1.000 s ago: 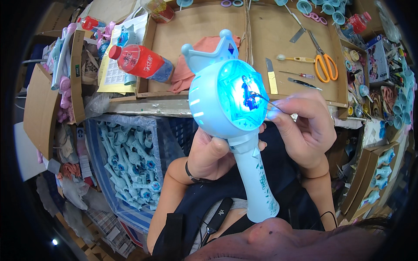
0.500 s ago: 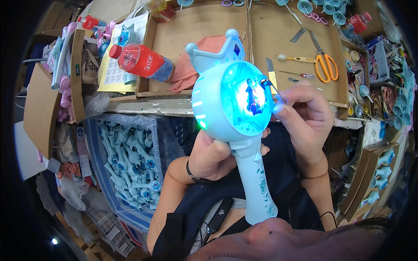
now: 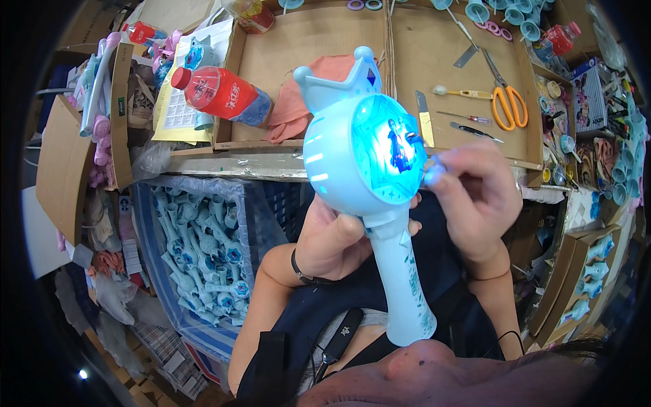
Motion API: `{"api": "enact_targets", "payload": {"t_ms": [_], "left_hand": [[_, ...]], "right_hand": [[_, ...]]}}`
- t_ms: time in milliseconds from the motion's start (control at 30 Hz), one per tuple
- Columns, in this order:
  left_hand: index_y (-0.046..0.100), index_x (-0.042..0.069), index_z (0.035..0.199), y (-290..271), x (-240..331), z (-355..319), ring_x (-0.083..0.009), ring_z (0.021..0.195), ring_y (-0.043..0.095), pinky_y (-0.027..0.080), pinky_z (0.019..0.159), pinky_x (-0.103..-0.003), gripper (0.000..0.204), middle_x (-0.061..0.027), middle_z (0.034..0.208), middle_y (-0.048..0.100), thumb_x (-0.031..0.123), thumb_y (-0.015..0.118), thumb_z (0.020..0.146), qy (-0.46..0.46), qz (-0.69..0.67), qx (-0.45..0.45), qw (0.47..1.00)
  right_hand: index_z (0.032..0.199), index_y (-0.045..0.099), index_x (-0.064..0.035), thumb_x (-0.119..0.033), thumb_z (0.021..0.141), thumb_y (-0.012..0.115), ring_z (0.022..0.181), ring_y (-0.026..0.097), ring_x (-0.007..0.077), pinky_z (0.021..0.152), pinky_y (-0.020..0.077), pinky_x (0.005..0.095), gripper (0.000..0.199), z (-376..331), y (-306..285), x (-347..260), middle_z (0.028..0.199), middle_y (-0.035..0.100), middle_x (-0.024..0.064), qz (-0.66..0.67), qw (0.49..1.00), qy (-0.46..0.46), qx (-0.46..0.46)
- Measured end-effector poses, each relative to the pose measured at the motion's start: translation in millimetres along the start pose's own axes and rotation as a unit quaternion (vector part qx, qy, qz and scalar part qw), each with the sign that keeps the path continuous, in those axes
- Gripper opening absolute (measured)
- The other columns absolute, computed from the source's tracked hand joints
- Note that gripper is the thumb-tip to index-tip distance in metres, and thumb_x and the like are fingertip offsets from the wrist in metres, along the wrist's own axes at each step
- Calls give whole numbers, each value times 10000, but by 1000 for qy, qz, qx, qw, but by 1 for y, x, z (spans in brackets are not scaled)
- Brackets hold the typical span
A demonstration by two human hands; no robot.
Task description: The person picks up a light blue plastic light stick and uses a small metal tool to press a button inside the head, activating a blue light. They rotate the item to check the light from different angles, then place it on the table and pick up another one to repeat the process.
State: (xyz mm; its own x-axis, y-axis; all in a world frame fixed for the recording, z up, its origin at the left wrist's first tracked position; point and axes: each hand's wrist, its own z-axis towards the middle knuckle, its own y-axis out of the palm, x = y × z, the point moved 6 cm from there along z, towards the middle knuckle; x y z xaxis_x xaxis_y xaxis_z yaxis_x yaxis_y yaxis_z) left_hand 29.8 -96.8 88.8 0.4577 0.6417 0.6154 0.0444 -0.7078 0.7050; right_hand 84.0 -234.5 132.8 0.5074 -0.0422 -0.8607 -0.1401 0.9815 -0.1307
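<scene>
Lit blue wand (image 3: pixel 382 204) up in L hand (image 3: pixel 331 239), fingers clamped round its neck, R hand (image 3: pixel 480 197) w/ thumb & fingertip pinched tgthr just beside wand's window (image 3: pixel 395 152), can't tell on what, cardboard tray (image 3: pixel 325 41) beyond wand!

The light wand (image 3: pixel 332 163) is hiding most fingers of the left grip (image 3: pixel 327 239) and part of the coral cloth (image 3: pixel 288 112); the right grip (image 3: pixel 478 193) is showing blurred fingertips, leaving unclear whether they are pinching anything; a dark tip (image 3: pixel 414 139) at the lit dome (image 3: pixel 380 152) is looking too smeared to identify, and the view's top edge is cutting off a yellow-and-red container (image 3: pixel 255 18)
</scene>
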Motion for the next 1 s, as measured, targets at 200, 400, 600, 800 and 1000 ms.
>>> {"api": "enact_targets", "payload": {"t_ms": [200,400,600,800,1000], "left_hand": [[374,16,1286,-3,1,-3,-283,883,624,542,746,-363,868,-168,1120,556,570,667,686,34,26,4,999],[313,39,1327,-2,1,-1,-278,1118,522,482,901,-466,710,-156,1230,484,309,692,792,29,-108,-87,990],[365,26,1298,-5,0,-4,-289,884,629,554,724,-355,854,-180,1127,554,563,656,700,23,23,-12,999],[312,70,1329,2,-1,-2,-305,868,621,564,696,-348,870,-202,1107,523,512,705,692,-3,-34,-56,998],[314,69,1334,4,-1,-1,-294,939,595,544,772,-399,860,-204,1148,509,439,740,686,-5,-65,-49,997]], "right_hand": [[978,637,-46,51,685,716,681,581,174,581,460,247,318,-3,3,-22,826,598,54,-130,987,-94,-30],[996,631,-38,69,650,724,692,593,192,579,488,268,374,-5,8,-24,871,592,68,-153,976,-152,-33],[987,626,-19,68,678,705,694,580,192,606,472,243,331,-7,6,-22,874,588,71,-139,979,-145,-43],[979,600,-1,23,759,681,724,563,122,638,451,217,235,-5,1,8,841,598,74,96,995,30,10],[1016,561,37,-17,841,614,689,560,92,647,476,223,191,-12,12,30,831,616,65,348,918,191,11]]}}
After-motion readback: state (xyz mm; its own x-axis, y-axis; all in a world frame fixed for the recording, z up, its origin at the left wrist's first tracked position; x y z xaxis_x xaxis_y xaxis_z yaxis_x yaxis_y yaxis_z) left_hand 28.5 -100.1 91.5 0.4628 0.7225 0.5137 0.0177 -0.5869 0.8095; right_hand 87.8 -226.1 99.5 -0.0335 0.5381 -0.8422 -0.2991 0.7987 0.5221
